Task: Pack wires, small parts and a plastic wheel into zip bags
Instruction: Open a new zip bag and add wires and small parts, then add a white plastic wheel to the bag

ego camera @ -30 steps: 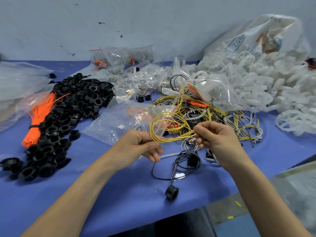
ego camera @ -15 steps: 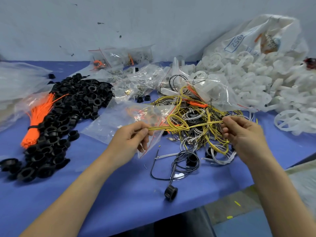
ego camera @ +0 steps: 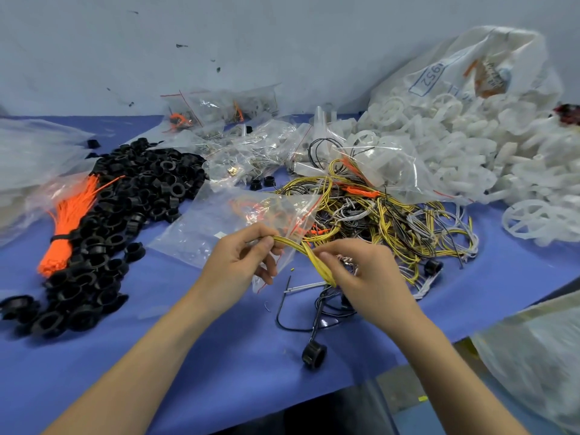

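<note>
A folded yellow wire bundle [ego camera: 306, 252] is stretched between my two hands above the blue table [ego camera: 219, 356]. My left hand [ego camera: 241, 262] pinches its left end together with the edge of a clear zip bag [ego camera: 226, 227] that holds orange wire. My right hand [ego camera: 364, 277] pinches the bundle's other end, lower and close to the left hand. Behind them lies a tangle of yellow, white and black wires [ego camera: 392, 221]. A white plastic wheel [ego camera: 533, 221] lies at the right.
A heap of black plastic rings [ego camera: 125, 199] and an orange tie bundle [ego camera: 69, 221] fill the left. Filled zip bags [ego camera: 244, 152] sit at the back, a big sack of white wheels [ego camera: 470, 127] back right. One black ring [ego camera: 314, 356] with black wire lies near the front edge.
My right hand moved left and down toward my left hand, folding the yellow wire bundle that was stretched out straight half a second ago. The left hand stayed put.
</note>
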Available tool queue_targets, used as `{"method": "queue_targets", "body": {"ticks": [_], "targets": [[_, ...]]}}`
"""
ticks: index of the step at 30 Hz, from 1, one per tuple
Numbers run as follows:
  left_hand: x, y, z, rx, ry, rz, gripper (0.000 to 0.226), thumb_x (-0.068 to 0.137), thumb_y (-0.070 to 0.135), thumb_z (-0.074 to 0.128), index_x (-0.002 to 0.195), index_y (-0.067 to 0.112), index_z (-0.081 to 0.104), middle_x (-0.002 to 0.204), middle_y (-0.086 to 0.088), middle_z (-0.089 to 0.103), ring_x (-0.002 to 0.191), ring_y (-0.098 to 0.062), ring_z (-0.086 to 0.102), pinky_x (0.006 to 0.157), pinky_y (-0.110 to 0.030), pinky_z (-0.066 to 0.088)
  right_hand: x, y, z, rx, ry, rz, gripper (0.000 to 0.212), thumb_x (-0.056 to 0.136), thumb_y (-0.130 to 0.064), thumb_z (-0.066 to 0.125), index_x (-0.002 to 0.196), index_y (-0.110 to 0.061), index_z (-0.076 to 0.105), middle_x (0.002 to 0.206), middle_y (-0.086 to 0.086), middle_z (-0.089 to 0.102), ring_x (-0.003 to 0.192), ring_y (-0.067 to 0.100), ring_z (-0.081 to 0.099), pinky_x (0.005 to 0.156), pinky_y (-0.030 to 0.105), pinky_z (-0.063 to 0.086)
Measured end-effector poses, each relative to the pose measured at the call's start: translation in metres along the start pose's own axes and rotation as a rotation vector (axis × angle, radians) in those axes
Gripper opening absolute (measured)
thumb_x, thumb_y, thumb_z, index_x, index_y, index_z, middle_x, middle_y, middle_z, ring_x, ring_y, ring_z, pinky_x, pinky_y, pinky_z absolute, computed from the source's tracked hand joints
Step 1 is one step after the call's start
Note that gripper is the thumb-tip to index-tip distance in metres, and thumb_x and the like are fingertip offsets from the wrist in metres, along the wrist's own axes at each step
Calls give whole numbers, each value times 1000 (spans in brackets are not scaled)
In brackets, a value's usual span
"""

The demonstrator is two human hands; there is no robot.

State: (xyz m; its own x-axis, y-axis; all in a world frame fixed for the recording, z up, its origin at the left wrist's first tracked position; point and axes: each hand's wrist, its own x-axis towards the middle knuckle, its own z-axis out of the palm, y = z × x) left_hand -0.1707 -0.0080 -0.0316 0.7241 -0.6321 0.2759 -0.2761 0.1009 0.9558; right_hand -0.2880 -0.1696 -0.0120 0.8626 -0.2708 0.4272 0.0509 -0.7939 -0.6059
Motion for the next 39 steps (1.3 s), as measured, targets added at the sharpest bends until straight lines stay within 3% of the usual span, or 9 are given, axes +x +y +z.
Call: {"method": "queue_targets", "body": {"ticks": [3, 6, 9, 13, 18, 27, 30, 34, 39], "targets": [[1, 1, 2, -10, 68, 3, 31, 100, 1, 42, 84, 15, 64, 71, 9, 63, 54, -10, 56, 51, -21, 49, -3, -1, -6, 387, -59, 153, 22, 93, -32, 55, 85, -23, 73, 83, -8, 73, 82, 11, 67, 76, 24, 51], [1, 0, 5, -12, 88, 3, 24, 100, 7, 47, 86, 19, 63, 70, 9, 60, 54, -11, 55, 51, -22, 48, -7, 3, -6, 240, -154, 51, 10, 89, -24, 65, 85, -19, 73, 77, -4, 71, 72, 1, 62, 66, 16, 45], [-3, -7, 8, 234, 171, 18, 21, 84, 35, 70, 95, 40, 53, 79, 13, 57, 57, -7, 47, 55, -22, 45, -1, 7, -9, 296, 21, 67, 15, 92, -10, 57, 84, -10, 69, 67, 2, 69, 61, 5, 61, 61, 17, 48], [-7, -13, 11, 669, 221, 79, 30, 81, 25, 72, 80, 39, 45, 84, 14, 52, 68, 0, 49, 66, -32, 48, 18, 10, -30, 1299, 143, 369, 25, 93, -15, 44, 83, -9, 66, 58, -3, 52, 50, 11, 53, 55, 23, 53], [-10, -15, 16, 667, 208, 209, 30, 87, 10, 65, 72, 28, 47, 72, 13, 52, 65, -3, 52, 60, -9, 37, 25, 3, -22, 2039, -234, 428, 18, 89, -10, 46, 86, -2, 61, 59, -1, 44, 46, 6, 36, 52, 18, 42], [-8, -12, 17, 451, 362, 263, 18, 91, 10, 59, 76, 15, 51, 70, -1, 55, 58, -23, 60, 55, -47, 50, 34, -16, 48, 1530, -236, 508, 13, 91, -17, 42, 85, -8, 49, 82, 8, 54, 83, 20, 55, 83, 32, 44], [-8, -6, 18, 360, 367, 337, 17, 91, 14, 53, 80, 26, 48, 71, 0, 56, 59, -14, 62, 53, -40, 52, 36, -20, 61, 1202, -236, 498, 27, 98, -8, 39, 77, 1, 53, 68, 10, 54, 63, 21, 51, 61, 31, 49], [-9, -7, 16, 455, 315, 477, 12, 92, 17, 47, 83, 11, 53, 77, 0, 51, 69, -11, 50, 63, -17, 42, 49, -27, 65, 383, -363, 294, 21, 96, -6, 42, 88, 7, 58, 84, 20, 57, 78, 25, 53, 76, 48, 51], [-5, -6, 5, 435, 332, 501, 10, 93, 17, 45, 84, 17, 51, 81, 6, 46, 72, -5, 46, 61, -16, 41, 84, -43, 45, -100, -544, 112, 16, 94, -10, 46, 82, -20, 52, 95, 15, 60, 92, 27, 56, 64, 23, 34]]}}
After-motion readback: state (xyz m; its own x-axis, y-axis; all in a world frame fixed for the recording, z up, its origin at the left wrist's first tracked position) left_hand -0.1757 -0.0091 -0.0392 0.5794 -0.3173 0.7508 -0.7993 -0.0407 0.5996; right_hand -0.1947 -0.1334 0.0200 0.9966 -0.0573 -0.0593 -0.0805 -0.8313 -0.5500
